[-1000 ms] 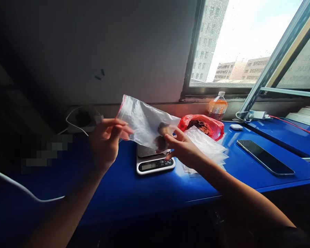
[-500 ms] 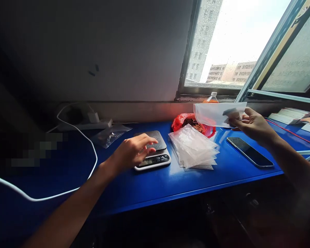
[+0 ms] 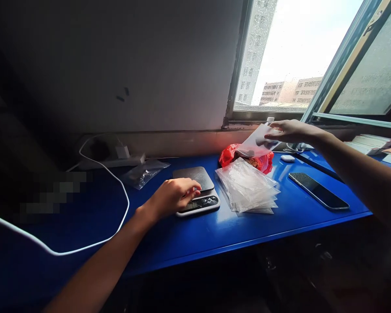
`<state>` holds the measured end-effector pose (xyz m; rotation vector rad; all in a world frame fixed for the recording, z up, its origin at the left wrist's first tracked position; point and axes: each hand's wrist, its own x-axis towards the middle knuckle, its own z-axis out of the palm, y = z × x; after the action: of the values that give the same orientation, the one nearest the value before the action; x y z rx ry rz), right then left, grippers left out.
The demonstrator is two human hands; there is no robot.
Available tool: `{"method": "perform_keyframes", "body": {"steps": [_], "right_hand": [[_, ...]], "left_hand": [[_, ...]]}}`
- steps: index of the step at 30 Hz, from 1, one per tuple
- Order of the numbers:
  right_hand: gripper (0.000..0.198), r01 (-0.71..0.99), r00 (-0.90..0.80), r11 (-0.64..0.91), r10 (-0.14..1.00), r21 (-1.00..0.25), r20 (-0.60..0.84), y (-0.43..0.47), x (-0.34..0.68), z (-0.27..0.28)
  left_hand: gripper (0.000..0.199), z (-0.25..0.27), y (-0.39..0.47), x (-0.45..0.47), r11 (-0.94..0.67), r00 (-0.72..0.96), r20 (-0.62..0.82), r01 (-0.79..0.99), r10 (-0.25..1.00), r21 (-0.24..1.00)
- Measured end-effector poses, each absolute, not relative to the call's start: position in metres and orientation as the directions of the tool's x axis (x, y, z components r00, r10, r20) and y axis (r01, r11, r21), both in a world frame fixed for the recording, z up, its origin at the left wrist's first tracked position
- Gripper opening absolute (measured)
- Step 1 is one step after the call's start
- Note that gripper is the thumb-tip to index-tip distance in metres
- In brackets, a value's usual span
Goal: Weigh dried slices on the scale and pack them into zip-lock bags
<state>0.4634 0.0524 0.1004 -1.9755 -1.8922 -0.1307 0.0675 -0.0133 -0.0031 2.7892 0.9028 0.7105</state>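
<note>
A digital kitchen scale (image 3: 202, 203) rests on the blue table, its plate bare where I can see it. My left hand (image 3: 177, 193) lies over the scale's left front, fingers loosely bent and nothing visible in them; it covers part of the display. Farther right, my right hand (image 3: 285, 130) pinches a frosted plastic bag (image 3: 254, 141) by its upper right part. A dark patch shows through the bag near the fingers; I cannot tell what it is. Behind and below that bag sits a red plastic bag (image 3: 228, 155) with brown contents. A stack of clear plastic bags (image 3: 246, 187) lies beside the scale.
A phone (image 3: 317, 190) and a small white case (image 3: 287, 158) lie to the right. At the left are a crumpled clear bag (image 3: 146, 171), a power strip (image 3: 101, 164) and a looping white cable (image 3: 127, 208). A capped bottle (image 3: 270, 120) stands below the window.
My right hand has carried the frosted bag left, tilting it down over the red bag. My left hand has lowered a little at the scale, its fingers more bent.
</note>
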Motion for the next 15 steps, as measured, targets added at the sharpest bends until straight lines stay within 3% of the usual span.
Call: {"method": "perform_keyframes", "body": {"steps": [1, 5, 15], "right_hand": [[0.036, 0.987, 0.068, -0.018, 0.945, -0.158, 0.32, 0.055, 0.464, 0.103], [0.038, 0.99, 0.123, -0.084, 0.908, -0.115, 0.401, 0.063, 0.466, 0.108], [0.032, 0.98, 0.195, -0.143, 0.829, -0.139, 0.523, 0.061, 0.462, 0.116]], "left_hand": [[0.02, -0.003, -0.014, 0.067, -0.817, 0.714, 0.397, 0.519, 0.577, 0.252], [0.02, -0.001, -0.015, 0.068, -0.821, 0.723, 0.391, 0.521, 0.57, 0.233], [0.018, 0.0, -0.015, 0.065, -0.813, 0.732, 0.359, 0.547, 0.579, 0.199]]}}
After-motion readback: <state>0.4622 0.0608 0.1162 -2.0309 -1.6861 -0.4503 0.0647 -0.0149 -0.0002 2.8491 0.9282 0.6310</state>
